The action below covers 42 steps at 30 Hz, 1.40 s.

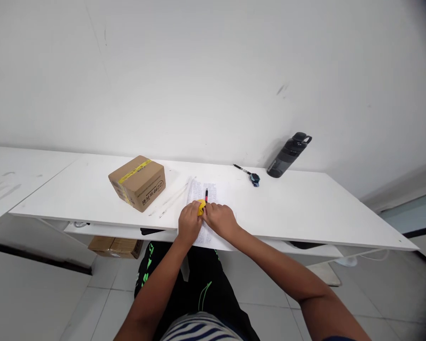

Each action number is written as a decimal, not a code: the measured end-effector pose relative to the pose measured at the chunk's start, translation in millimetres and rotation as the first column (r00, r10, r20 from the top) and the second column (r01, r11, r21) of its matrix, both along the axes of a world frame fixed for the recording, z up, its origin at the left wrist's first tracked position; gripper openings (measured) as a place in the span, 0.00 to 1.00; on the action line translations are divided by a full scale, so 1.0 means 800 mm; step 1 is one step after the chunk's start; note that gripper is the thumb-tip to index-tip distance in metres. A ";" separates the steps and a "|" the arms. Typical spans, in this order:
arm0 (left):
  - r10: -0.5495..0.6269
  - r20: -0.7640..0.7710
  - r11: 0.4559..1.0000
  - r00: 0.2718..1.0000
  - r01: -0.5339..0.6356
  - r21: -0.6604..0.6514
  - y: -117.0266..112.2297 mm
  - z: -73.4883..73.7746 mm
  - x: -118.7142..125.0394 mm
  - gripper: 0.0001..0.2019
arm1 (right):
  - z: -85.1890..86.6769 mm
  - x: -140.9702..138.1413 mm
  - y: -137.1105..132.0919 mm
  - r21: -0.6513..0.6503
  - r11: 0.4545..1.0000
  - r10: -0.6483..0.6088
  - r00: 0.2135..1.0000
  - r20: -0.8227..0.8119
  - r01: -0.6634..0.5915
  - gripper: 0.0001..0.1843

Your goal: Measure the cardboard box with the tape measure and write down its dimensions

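Observation:
Both my hands rest close together on a sheet of written paper (pixel 202 192) at the front of the white table (pixel 305 208). My left hand (pixel 189 222) is closed around a small yellow object (pixel 201 207). My right hand (pixel 218 219) is closed on a pen (pixel 206 194) with a red and black body, whose end sticks up toward the wall. The pen meets the yellow object between the two hands.
A taped cardboard box (pixel 137 182) stands left of the paper. A dark water bottle (pixel 288 155) leans on the wall at the back right, with a second pen (pixel 242 168) and a small dark blue object (pixel 254 179) beside it. More boxes (pixel 115 246) lie under the table.

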<state>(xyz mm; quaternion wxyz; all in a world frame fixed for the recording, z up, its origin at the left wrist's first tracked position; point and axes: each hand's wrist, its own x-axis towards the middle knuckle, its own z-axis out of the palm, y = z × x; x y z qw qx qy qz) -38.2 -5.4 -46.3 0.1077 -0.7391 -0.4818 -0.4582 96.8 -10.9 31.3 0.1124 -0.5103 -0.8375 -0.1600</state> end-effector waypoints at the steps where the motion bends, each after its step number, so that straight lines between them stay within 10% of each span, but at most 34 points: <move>1: 0.002 -0.018 1.000 1.000 -0.001 0.008 0.000 0.000 0.000 0.16 | 0.000 0.001 -0.001 -0.020 1.000 -0.011 1.000 0.018 0.012 0.16; 11: -0.005 -0.197 0.999 0.980 0.012 0.031 0.000 0.006 0.001 0.15 | -0.012 0.037 0.002 -0.102 0.969 -0.228 0.973 -0.031 0.224 0.14; 19: -0.027 -0.218 0.999 0.976 0.034 0.028 0.003 0.005 -0.001 0.17 | -0.019 0.176 0.006 0.215 0.751 -0.542 0.770 -0.337 0.624 0.18; 29: -0.020 -0.208 0.999 0.978 0.028 0.035 0.000 0.007 -0.002 0.18 | -0.017 0.173 -0.003 0.079 0.818 -0.415 0.680 -0.605 0.569 0.21; 37: -0.082 -0.004 0.994 0.997 0.081 -0.073 -0.002 0.008 -0.006 0.17 | -0.041 0.144 -0.026 -0.158 0.910 -0.222 0.128 -0.967 0.384 0.30; 42: -0.118 0.407 0.918 0.906 0.255 -0.303 -0.019 0.047 -0.013 0.17 | -0.078 0.088 -0.041 -0.231 0.969 -0.238 0.081 -0.968 0.084 0.32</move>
